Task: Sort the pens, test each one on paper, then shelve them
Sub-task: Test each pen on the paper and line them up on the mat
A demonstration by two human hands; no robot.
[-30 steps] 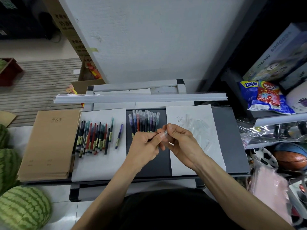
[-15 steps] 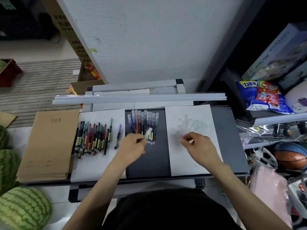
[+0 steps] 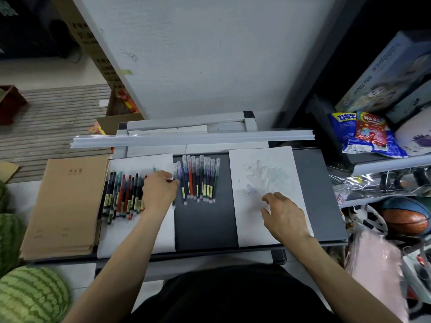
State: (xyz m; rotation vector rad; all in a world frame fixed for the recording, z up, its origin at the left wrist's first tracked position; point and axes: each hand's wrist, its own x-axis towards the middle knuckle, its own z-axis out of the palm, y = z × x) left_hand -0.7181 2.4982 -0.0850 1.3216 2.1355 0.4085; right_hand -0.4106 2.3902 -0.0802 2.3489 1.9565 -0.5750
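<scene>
Pen (image 3: 174, 170): being pinched by the left hand (image 3: 159, 192), lying just left of the capped pens (image 3: 200, 178), at the edge of the left sheet (image 3: 140, 238).
Right hand (image 3: 285, 217): being held loose and spread, nothing gripped, over the right sheet (image 3: 279, 236).
Tray (image 3: 205, 224): capped pens being kept in a row on its dark surface.
Left sheet: uncapped pens (image 3: 121, 194) being kept side by side.
Right sheet: clear caps (image 3: 268, 178) being heaped near the fingers.
Cardboard box (image 3: 121, 123): red and yellow items being stored inside, too blurred to name.

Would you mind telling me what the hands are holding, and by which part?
The left hand seems to pinch a pen near its capped upper end; the right hand holds nothing.
</scene>
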